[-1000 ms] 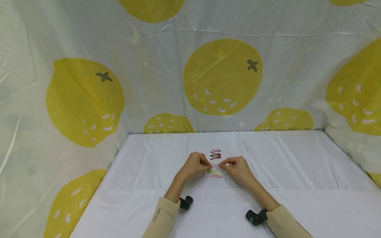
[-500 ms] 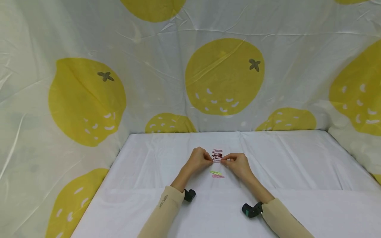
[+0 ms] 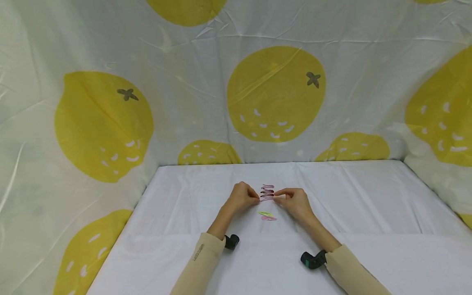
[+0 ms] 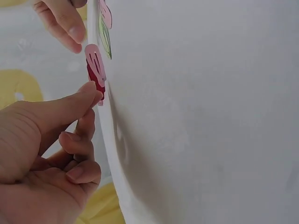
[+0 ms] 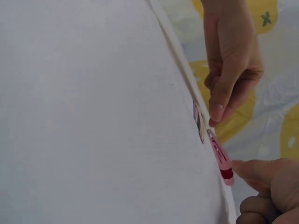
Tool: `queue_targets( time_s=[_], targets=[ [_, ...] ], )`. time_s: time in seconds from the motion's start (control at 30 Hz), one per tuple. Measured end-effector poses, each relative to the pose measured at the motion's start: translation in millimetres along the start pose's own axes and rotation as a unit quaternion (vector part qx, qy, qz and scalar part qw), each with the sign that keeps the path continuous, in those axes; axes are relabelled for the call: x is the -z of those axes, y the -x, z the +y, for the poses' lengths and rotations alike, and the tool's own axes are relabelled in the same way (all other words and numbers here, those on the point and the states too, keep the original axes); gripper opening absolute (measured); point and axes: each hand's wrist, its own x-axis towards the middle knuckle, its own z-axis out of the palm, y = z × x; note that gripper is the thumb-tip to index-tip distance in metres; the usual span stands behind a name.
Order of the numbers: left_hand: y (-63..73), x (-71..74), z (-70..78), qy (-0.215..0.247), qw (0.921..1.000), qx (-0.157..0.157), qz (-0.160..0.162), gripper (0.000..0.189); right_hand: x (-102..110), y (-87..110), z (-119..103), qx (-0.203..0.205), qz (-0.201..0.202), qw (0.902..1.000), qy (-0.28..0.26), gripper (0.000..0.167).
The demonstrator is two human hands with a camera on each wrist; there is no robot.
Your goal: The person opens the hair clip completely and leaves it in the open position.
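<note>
In the head view, a pale pink hair clip [image 3: 267, 199] lies between my hands, just in front of two dark red hair clips [image 3: 267, 191]. My left hand [image 3: 241, 196] has thumb and index fingertips together right at its narrow end; I cannot tell if they pinch it. Beside the wide end is my right hand [image 3: 295, 203], its thumb [image 5: 247, 169] extended. The left wrist view shows the right fingers [image 4: 70, 23] a little apart from the pink clip [image 4: 95, 63]. Another pink hair clip [image 3: 267, 186] lies behind the red ones.
Nearer on the white-covered table [image 3: 166, 262] lie a yellow-green hair clip [image 3: 265, 214] and a pink hair clip [image 3: 268, 218]. A lemon-patterned cloth [image 3: 199, 102] rises behind the table's back edge and at both sides. Black wrist cameras [image 3: 313, 260] stick out from the sleeves.
Both hands moved the pale pink clip away from the green and pink pair to the red clips. Since half a second ago, the fingertips have spread slightly apart and the clip's left end has tilted nearer.
</note>
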Motion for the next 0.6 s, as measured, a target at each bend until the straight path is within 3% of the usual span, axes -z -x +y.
queue_targets(
  time_s=[0.13,0.37,0.6],
  targets=[
    [9.1,4.0,-0.9,0.010,0.9999,0.001,-0.006,0.005,6.8,7.8,-4.9,-0.007,-0.022,0.9997,0.006,0.014],
    [21.8,4.8,2.2,0.037,0.9959,-0.011,-0.082,0.008,6.7,24.7,-5.9,-0.004,-0.132,0.9912,0.005,0.014],
    [29.2,1.7,5.4,0.043,0.9944,-0.021,-0.094,0.006,1.7,31.1,-5.9,0.034,-0.142,0.9891,0.019,0.006]
  ],
)
